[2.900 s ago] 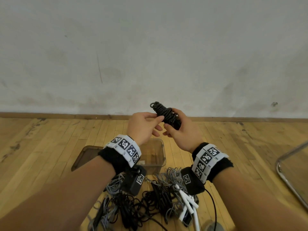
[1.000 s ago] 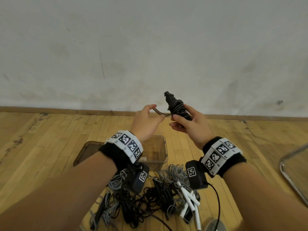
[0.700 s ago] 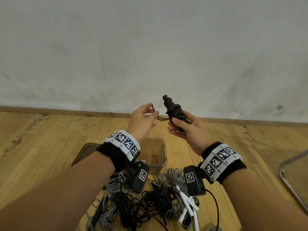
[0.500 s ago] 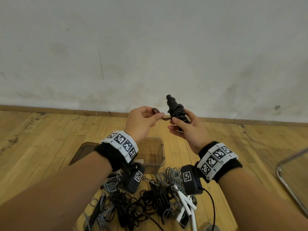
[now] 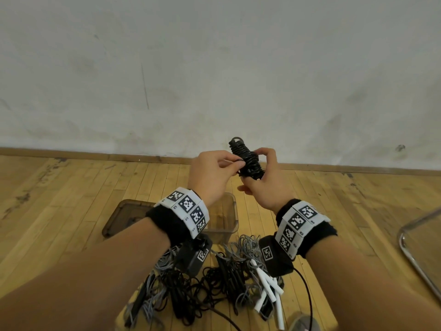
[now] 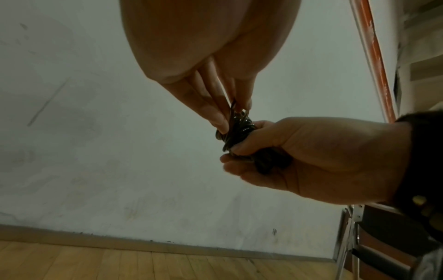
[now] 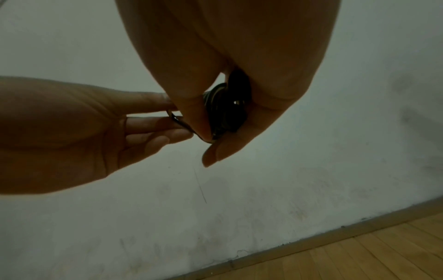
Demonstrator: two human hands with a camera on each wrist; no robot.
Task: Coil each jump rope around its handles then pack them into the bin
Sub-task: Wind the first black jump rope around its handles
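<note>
- black coiled jump rope [image 5: 247, 158] is up in the air, over the bin [image 5: 229, 212]
- right hand [image 5: 267, 185] wrapped round the bundle
- left hand [image 5: 210, 175] pinching its loose end
- tangled ropes [image 5: 210, 283] piled on the floor

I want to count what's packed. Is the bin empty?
Looks empty: the clear bin shows only bare floor through it, though the left arm hides part.
</note>
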